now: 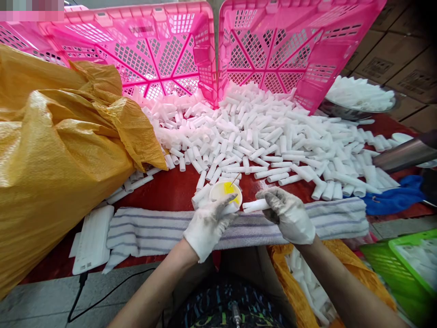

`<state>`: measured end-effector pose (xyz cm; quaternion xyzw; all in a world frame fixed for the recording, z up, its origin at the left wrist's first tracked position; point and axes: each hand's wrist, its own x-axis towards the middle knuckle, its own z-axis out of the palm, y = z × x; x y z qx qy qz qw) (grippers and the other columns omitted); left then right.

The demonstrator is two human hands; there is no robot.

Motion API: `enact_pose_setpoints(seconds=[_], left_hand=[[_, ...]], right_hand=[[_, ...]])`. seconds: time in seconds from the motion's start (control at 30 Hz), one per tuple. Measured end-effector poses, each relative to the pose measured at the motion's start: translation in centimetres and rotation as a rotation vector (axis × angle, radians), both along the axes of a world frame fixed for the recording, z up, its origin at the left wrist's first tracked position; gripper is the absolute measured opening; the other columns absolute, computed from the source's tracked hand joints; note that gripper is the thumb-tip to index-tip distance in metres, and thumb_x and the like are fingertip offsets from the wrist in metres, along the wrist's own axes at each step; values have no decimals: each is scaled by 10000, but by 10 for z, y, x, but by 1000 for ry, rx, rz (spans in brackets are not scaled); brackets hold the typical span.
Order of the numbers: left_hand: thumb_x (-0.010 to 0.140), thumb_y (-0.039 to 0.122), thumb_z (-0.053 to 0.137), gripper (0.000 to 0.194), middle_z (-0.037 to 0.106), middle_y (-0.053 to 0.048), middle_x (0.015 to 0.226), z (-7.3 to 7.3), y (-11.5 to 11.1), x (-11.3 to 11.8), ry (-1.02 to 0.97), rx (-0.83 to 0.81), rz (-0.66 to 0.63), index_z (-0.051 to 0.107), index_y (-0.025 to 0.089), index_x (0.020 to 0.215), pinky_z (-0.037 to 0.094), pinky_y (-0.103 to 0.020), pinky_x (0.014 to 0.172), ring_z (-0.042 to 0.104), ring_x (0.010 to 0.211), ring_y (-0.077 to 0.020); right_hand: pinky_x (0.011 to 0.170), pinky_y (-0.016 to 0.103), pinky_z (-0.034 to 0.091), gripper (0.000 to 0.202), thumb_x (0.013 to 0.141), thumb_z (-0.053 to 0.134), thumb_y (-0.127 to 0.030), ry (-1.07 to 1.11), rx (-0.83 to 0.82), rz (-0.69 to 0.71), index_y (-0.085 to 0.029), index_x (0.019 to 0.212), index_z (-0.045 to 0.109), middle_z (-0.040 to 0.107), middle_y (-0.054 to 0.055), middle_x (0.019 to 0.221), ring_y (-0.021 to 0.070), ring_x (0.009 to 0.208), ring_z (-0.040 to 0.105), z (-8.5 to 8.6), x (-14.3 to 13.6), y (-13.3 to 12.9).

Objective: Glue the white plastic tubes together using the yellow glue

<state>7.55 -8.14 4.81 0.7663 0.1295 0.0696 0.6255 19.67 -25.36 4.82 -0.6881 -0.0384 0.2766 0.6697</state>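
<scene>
Both of my hands wear thin white gloves with grey smudges. My left hand (210,224) is closed around a short white tube, mostly hidden by the fingers, just in front of a small white cup (212,195). Something yellow (229,187) and a thin stick (235,179) are in the cup. To the right, my right hand (288,214) pinches another white tube (254,206), whose free end points toward the left hand. A striped towel (153,232) lies under both hands. Beyond the cup spreads a large heap of white tubes (239,132).
Pink crates (218,54) stand tipped behind the heap. A yellow woven sack (64,155) fills the left, near a white power bank (92,239) with a cable. On the right are a metal bowl (336,110), blue cloth (396,200) and green basket (382,262).
</scene>
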Motion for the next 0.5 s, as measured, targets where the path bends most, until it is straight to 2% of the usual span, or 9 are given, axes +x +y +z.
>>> enact_pose_setpoints(seconds=[0.07,0.2,0.3,0.4,0.5], left_hand=[[842,328,620,377,598,-85,1208,8,2,1,31,-105,26,611,211,1201,409,-378,1050,552,1151,-231],[825,330,654,422,634,-52,1042,14,7,7,5,-452,120,517,222,1209,487,-301,855,615,935,-171],[840,337,641,399,622,-24,993,9,8,13,-67,-652,161,465,249,1187,469,-290,822,620,877,-144],[861,337,616,319,623,-15,979,4,10,16,-127,-634,255,467,246,1128,427,-289,895,599,978,-146],[875,342,599,352,633,-29,1014,5,17,13,-167,-459,332,468,235,1184,386,-283,960,559,1069,-152]], right_hand=[[375,169,336,539,606,739,-645,13,-15,-48,-161,823,643,509,-20,582,56,432,420,1,2,-2],[371,183,347,499,640,728,-620,-70,-48,-40,-165,828,649,540,-1,597,79,453,461,1,1,-7],[507,224,486,421,684,728,-559,-217,-34,-31,-182,852,648,632,35,729,119,583,572,-1,-3,-6],[761,280,551,391,709,731,-504,-331,44,8,-208,944,633,680,65,976,173,856,651,-9,-3,3],[849,314,544,406,740,707,-490,-342,84,98,-209,1017,614,674,76,1072,192,960,648,-27,3,16]])
